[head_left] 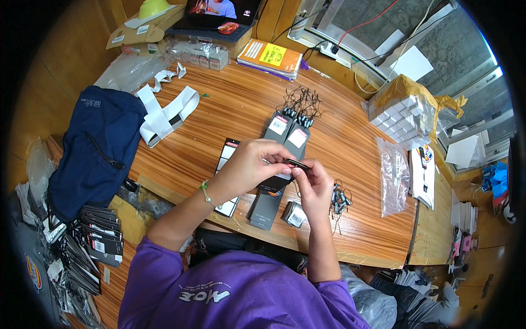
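Above the middle of the wooden table, my left hand (261, 160) and my right hand (314, 183) meet, both closed in a pinch. Between their fingertips is a small, flat dark piece (296, 163), seen edge-on; its exact kind cannot be made out. Just beyond lie stacks of dark grey tags (296, 138) with white stickers and tangled black cords (302, 104). A sheet of white labels (227, 151) is partly hidden under my left wrist. Below my hands sit dark cards (264, 211) and a small stack with a white label (296, 215). Black cords with small bluish pieces (340, 200) lie right of my right hand.
A navy bag (90, 148) and curled white strips (170, 115) are on the left. At the back stand a laptop (219, 19) and notebooks (271, 57). A plastic bag of small white boxes (402, 118) and a flat clear bag (393, 175) lie right.
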### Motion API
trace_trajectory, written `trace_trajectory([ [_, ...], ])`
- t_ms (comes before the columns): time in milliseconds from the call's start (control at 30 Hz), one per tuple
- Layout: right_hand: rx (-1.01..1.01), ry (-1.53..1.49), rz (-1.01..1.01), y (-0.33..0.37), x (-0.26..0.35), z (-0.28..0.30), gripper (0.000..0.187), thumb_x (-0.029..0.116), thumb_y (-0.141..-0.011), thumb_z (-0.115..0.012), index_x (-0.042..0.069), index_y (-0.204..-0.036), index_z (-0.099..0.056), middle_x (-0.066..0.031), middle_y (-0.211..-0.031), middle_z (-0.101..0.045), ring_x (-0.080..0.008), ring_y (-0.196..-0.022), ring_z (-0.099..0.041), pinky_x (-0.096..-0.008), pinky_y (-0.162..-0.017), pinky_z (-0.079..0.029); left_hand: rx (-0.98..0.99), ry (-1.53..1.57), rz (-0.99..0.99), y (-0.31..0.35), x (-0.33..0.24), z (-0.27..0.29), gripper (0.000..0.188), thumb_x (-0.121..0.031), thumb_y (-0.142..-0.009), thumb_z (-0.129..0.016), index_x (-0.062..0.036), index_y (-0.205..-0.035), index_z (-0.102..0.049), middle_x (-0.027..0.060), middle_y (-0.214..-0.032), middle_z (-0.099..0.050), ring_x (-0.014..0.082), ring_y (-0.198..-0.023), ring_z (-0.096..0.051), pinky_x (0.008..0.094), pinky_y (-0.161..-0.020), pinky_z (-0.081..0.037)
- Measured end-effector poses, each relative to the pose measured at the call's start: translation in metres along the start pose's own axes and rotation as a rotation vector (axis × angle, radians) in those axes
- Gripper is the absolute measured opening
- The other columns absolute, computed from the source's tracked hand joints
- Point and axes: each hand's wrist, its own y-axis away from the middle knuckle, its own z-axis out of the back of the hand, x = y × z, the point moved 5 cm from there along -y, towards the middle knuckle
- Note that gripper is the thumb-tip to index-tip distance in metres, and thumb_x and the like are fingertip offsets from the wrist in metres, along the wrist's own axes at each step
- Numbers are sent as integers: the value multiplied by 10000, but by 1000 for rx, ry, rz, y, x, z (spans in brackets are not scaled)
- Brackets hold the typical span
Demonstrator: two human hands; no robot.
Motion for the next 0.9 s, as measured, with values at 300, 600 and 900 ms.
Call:
trace_trajectory([
  [300,99,-118,-173,1,0,0,134,128,-862,-584,-5,-851,-590,2,-716,-574,-98,-645,-517,-210,-613,-412,5,-2,1,2,-1,-1,170,-15,-758,-661,19,-923,-643,67,-810,-651,92,-750,-619,212,-676,-507],
  [600,236,-440,-344,-7,-10,6,123,114,-870,-533,19,-805,-576,-19,-790,-578,-85,-766,-511,-222,-731,-395,6,-211,-115,5,-16,-7,82,-21,-748,-651,8,-823,-637,81,-787,-646,154,-730,-633,248,-655,-506],
  [900,257,-532,-336,-11,-14,7,124,119,-884,-520,35,-803,-561,-46,-794,-581,-112,-756,-530,-228,-717,-405,139,-436,-421,10,-26,-14,93,-52,-724,-642,-19,-810,-638,88,-793,-630,223,-724,-614,290,-634,-484],
])
